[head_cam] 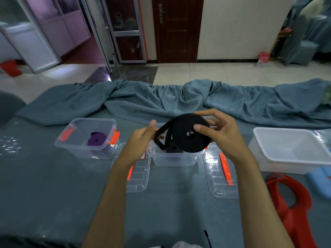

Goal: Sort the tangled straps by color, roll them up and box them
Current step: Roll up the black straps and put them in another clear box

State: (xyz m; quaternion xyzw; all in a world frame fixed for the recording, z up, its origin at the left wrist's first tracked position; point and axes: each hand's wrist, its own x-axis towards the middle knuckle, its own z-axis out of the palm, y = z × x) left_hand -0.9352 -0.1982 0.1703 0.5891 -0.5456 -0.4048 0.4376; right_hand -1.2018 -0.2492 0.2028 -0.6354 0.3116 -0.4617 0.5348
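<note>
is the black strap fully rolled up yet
Not quite. The black strap roll is mostly wound in the right hand, but a loose tail still runs to the left hand, which pinches it.

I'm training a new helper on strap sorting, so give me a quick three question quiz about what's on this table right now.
1. True or false: the purple roll lies in the left clear box.
2. Which hand grips the black roll? A) right hand B) left hand C) neither
3. Fill in: the loose black strap end is pinched by the ___ hand.

Key: 1 true. 2 A. 3 left.
</note>
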